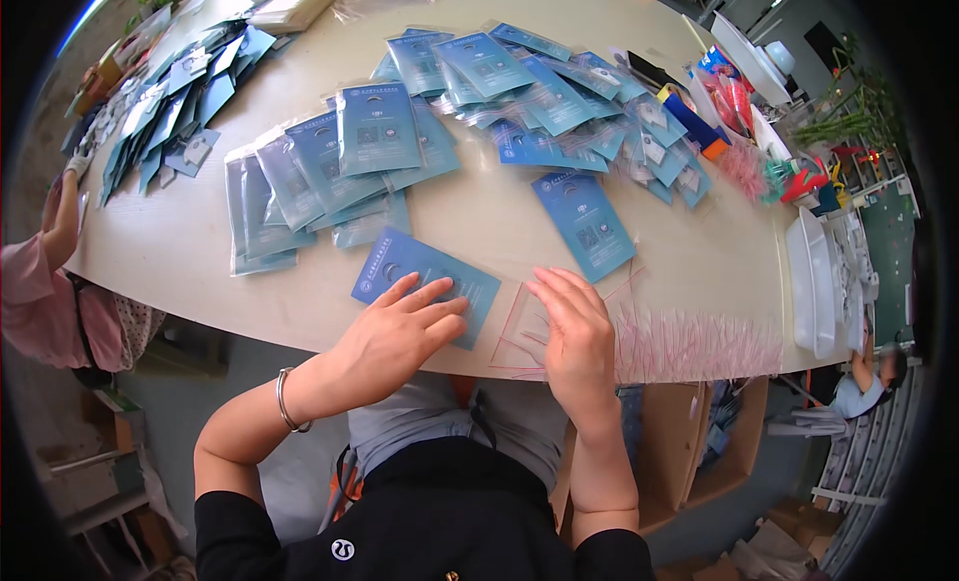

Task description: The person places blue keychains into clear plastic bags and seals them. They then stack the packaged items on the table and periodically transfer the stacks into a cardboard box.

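Observation:
My left hand (395,331) rests with spread fingers on a blue printed card (481,293) lying at a slant near the table's front edge. Just right of it, my right hand (579,341) has its fingers stretched out over a clear plastic bag (509,343) with pink edges; whether it touches the bag is hard to tell. A fanned stack of similar pink-edged clear bags (704,346) lies right of that hand. Beyond my right hand sits another blue card (584,228), apart from the larger pile.
Blue cards in clear sleeves form a left stack (378,131) and a heaped pile (544,91). More blue cards (190,91) lie far left, near a person in pink (50,301). A white tray (811,281) stands at the right edge; open cardboard boxes (654,451) are below the table.

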Tool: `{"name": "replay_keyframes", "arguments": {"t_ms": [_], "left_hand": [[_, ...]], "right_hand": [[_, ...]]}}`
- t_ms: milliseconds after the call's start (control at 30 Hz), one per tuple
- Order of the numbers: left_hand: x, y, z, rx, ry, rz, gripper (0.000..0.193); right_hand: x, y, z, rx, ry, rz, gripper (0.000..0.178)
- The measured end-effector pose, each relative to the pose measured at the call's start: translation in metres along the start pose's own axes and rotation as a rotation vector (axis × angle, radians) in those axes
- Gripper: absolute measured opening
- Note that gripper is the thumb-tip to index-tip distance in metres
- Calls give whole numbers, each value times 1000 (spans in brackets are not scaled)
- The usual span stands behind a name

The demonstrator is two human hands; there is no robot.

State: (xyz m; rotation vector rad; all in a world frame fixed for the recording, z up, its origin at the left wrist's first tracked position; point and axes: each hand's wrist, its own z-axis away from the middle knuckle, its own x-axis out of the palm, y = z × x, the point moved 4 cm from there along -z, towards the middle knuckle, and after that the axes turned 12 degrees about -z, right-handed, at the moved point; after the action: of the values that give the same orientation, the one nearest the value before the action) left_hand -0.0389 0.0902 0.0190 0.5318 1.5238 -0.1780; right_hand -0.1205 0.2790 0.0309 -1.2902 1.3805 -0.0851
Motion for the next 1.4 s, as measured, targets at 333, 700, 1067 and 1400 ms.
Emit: {"name": "replay_keyframes", "arguments": {"t_ms": [333,700,1067,1400], "left_hand": [[25,12,-9,-196,142,-280,53],[18,-12,-17,-113,114,-116,53],[12,-19,-20,-118,97,-125,48],[16,-13,-27,-143,90,-147,54]], "right_hand": [[19,-23,34,-203,-199,367,32],[14,-3,9,-11,-28,-40,19],[31,-5,0,-108,-168,186,8],[-8,-49,41,-203,-308,-461,14]]}}
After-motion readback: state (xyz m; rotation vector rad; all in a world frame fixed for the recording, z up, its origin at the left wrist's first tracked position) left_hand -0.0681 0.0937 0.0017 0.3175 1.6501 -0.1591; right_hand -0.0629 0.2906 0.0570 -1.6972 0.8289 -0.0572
